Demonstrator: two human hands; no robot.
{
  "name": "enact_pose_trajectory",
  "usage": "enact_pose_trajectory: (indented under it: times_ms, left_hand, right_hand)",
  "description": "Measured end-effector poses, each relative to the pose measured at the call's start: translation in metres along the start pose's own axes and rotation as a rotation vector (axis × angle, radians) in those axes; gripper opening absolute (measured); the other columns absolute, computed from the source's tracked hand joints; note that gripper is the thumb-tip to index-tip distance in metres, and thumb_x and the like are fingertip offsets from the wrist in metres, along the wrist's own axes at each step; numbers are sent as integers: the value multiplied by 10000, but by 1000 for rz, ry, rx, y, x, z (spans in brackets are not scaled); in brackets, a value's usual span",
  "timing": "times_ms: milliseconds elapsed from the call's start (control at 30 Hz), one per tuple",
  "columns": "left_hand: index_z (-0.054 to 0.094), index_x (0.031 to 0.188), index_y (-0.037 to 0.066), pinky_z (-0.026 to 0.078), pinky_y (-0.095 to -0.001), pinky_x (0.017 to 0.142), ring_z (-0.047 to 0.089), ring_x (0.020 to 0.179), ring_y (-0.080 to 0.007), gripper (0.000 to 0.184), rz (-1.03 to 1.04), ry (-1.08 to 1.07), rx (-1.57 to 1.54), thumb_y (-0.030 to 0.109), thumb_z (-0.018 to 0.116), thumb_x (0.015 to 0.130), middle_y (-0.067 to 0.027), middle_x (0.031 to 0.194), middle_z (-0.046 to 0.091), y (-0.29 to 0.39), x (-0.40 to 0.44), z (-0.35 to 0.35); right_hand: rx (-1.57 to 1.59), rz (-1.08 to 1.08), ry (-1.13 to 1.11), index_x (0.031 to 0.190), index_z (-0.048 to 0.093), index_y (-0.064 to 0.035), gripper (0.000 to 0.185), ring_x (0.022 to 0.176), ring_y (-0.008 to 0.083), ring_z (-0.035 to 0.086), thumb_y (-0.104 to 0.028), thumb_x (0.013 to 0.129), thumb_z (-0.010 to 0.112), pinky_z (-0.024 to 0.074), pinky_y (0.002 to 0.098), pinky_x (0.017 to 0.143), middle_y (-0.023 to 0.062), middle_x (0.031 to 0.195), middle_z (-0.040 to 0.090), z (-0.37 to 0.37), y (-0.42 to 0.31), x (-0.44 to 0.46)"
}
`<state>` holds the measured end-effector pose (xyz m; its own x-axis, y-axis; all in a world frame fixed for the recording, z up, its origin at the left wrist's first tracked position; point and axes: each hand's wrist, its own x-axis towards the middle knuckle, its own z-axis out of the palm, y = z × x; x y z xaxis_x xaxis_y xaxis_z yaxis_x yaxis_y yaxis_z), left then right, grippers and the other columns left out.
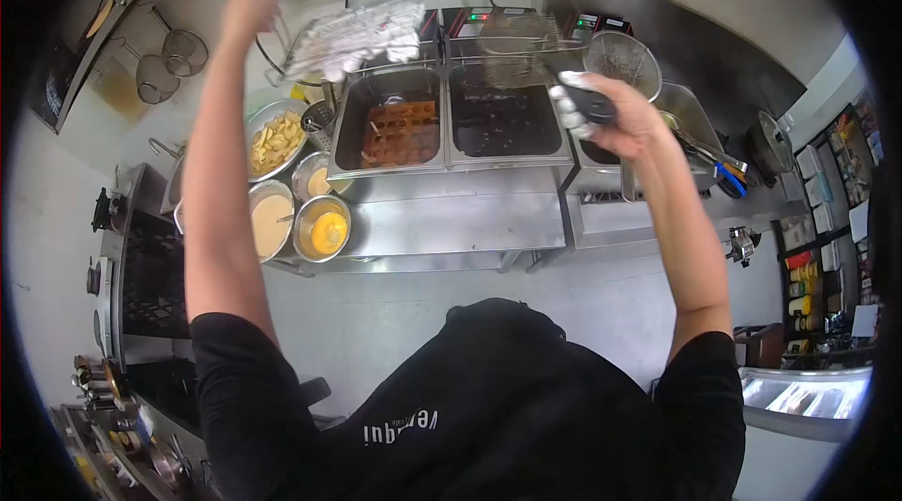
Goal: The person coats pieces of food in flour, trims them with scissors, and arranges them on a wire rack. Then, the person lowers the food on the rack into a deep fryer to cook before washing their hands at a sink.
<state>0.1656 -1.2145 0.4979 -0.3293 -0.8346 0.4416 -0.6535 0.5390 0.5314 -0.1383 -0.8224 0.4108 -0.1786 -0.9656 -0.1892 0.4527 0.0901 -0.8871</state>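
My right hand (606,111), fingertips coated white, is wrapped round the black handle of a wire-mesh skimmer (517,48). The skimmer's blurred mesh is over the back of the dark-oil fryer vat (498,116). My left hand (252,11) is raised at the upper left, near a tray of white-coated pieces (362,36). Its fingers are blurred, and I cannot tell whether they touch anything. To the left of the dark vat, another fryer vat (390,125) holds orange-brown oil over a grid.
A bowl of cut potatoes (275,142), a bowl of pale batter (271,221) and a bowl of yellow liquid (327,231) stand left of the fryers. A round strainer (623,64) and tongs (719,161) lie to the right. Two strainers (183,50) hang on the left wall.
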Motion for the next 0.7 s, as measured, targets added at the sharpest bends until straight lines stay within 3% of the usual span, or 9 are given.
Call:
enact_pose_trajectory:
  times_ms: [33, 67, 167, 200, 267, 300, 533, 700]
  left_hand:
    - [681, 745, 14, 500, -325, 570, 623, 524, -192, 243, -1, 4, -5, 242, 596, 749, -92, 643, 655, 8, -15, 20]
    - [685, 751, 10, 486, -323, 543, 611, 519, -179, 250, 18, 5, -11, 248, 609, 761, -92, 630, 649, 0, -14, 50]
    - [692, 725, 20, 474, -340, 535, 602, 513, -192, 253, 39, 45, 45, 264, 630, 751, -107, 597, 637, 22, -48, 119]
    - [694, 712, 28, 481, -370, 577, 618, 546, -239, 255, 18, 133, 36, 275, 633, 737, -127, 578, 625, 28, -56, 149]
    - [695, 746, 45, 495, -438, 682, 640, 719, -354, 247, 71, 226, 67, 282, 624, 738, -180, 710, 650, 46, -80, 195]
    - [695, 772, 30, 503, -456, 750, 638, 785, -386, 240, 47, 153, 86, 225, 556, 748, -229, 795, 643, 56, -87, 215]
    - [679, 744, 12, 493, -469, 740, 626, 784, -410, 174, -76, 76, -66, 155, 582, 745, -247, 785, 636, 81, -131, 322]
    - [676, 766, 7, 494, -466, 746, 625, 796, -411, 157, -58, 66, -106, 113, 566, 732, -253, 790, 634, 67, -144, 368]
  right_hand:
    - [-25, 32, -51, 1017, 560, -12, 254, 618, 133, 564, -212, 863, 587, 466, 238, 472, 74, 834, 607, -15, -10, -9]
    - [-64, 3, 77, 1018, 564, -26, 235, 612, 135, 560, -211, 872, 569, 459, 237, 470, 77, 850, 612, -16, -19, -20]
    - [-89, -66, 114, 1001, 569, -15, 222, 592, 129, 557, -204, 887, 542, 457, 239, 472, 69, 789, 614, -42, -38, -45]
    - [-93, -67, 114, 1001, 569, -15, 222, 592, 129, 557, -204, 887, 542, 457, 239, 472, 69, 789, 614, -50, -44, -51]
    - [-60, -76, 73, 999, 580, -5, 231, 589, 126, 564, -203, 887, 541, 458, 239, 469, 69, 774, 617, -68, -52, -62]
    - [-80, -101, 140, 1002, 592, 5, 250, 591, 129, 571, -211, 887, 542, 468, 239, 479, 73, 779, 623, -74, -54, -68]
    - [0, -84, 98, 1012, 597, -3, 274, 626, 147, 610, -239, 886, 537, 482, 233, 469, 87, 808, 641, -94, -48, -83]
    - [-45, -122, 318, 1006, 601, 11, 299, 600, 121, 597, -254, 879, 548, 449, 220, 464, 76, 807, 643, -81, -25, -84]
